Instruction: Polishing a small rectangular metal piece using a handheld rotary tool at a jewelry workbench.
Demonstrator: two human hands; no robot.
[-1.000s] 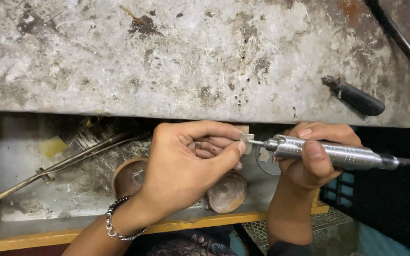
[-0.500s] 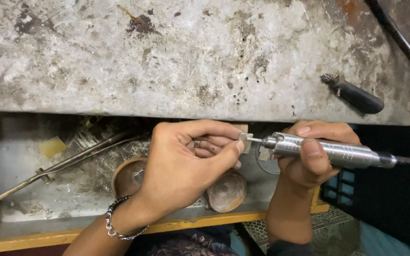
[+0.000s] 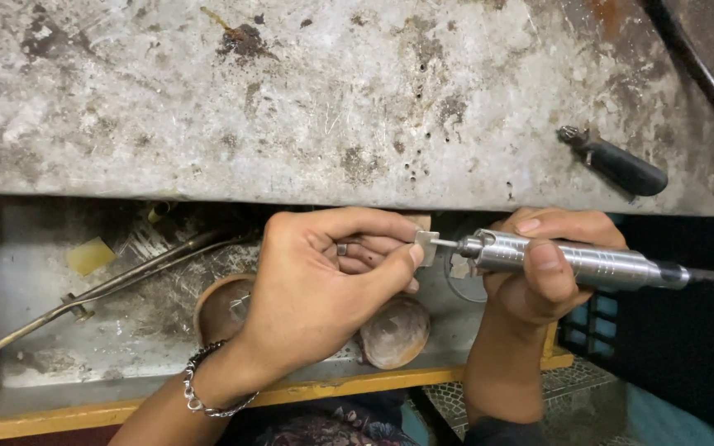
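So nearest, the left hand [image 3: 316, 289] pinches a small metal piece [image 3: 426, 243] between thumb and forefinger, just below the tabletop [image 3: 291, 99] edge. Right hand [image 3: 543, 268] is wrapped around a silver rotary handpiece [image 3: 572, 263], tip touching the piece. Farther back, a black-handled tool [image 3: 617, 163] lies on the tabletop.

Worn, stained grey workbench top [image 3: 307, 107]; open drawer tray [image 3: 59, 372] below (yellow front edge); dim light.
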